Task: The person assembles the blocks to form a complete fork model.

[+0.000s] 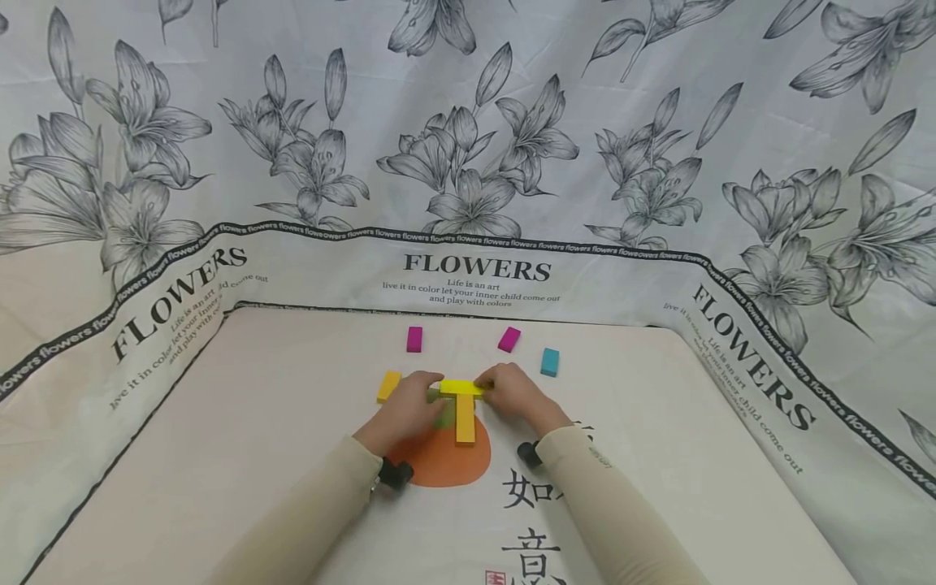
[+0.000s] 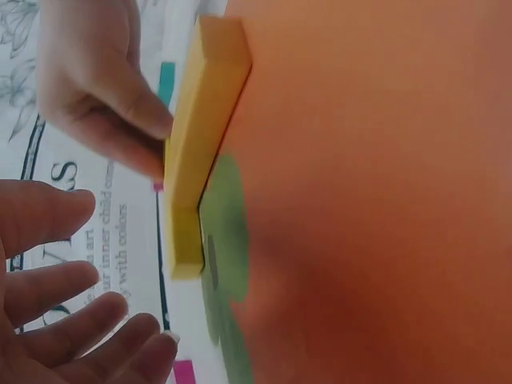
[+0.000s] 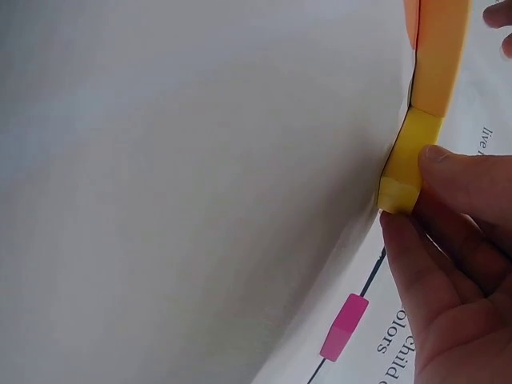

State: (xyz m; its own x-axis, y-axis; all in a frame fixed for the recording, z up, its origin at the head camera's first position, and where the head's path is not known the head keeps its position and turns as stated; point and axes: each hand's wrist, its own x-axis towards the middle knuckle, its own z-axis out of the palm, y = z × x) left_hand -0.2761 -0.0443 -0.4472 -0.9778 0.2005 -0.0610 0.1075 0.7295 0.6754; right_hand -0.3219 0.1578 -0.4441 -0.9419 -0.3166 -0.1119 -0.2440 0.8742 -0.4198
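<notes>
A bright yellow block [image 1: 461, 387] lies crosswise at the far end of a yellow-orange block [image 1: 465, 420], and together they form a T on the cloth. My right hand [image 1: 517, 396] pinches the right end of the yellow block; in the right wrist view the thumb [image 3: 464, 180] presses its face and a finger [image 3: 404, 248] meets its end. Beside the left end is my left hand [image 1: 405, 410]. In the left wrist view its fingers [image 2: 76, 320] are spread, with a gap between them and the yellow block [image 2: 187, 252].
Beyond the hands lie two magenta blocks [image 1: 414, 340] and a blue block [image 1: 550, 362]. Another yellow-orange block [image 1: 389, 387] is just past the left hand. The cloth [image 1: 292, 390] has a printed orange shape [image 1: 446, 467] and black characters. A flower-print curtain [image 1: 468, 187] surrounds the surface.
</notes>
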